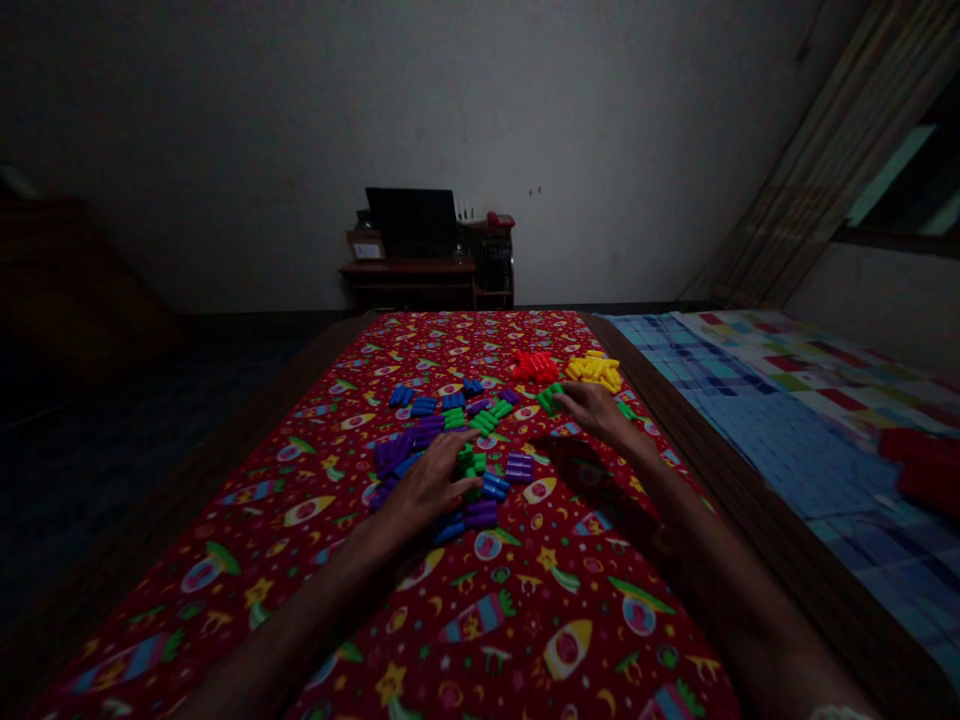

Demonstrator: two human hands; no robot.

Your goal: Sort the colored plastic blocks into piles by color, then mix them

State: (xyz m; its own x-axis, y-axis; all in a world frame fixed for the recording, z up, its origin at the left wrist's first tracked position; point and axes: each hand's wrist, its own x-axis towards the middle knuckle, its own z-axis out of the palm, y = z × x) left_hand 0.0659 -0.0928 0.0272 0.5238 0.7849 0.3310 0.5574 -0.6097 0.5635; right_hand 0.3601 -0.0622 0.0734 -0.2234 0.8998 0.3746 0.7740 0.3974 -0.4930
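Note:
Several small plastic bricks lie on a red patterned cloth. My left hand rests palm down among mixed purple, blue and green bricks, its fingers stretched toward a green one. My right hand reaches farther out and pinches a green brick at its fingertips. Beyond that hand sit a pile of red bricks and a pile of yellow bricks. A row of blue bricks lies at the far left of the group.
The cloth covers a wooden-edged table. A blue checked mattress with something red on it lies to the right. A dark desk with a screen stands at the far wall. The floor on the left is dark.

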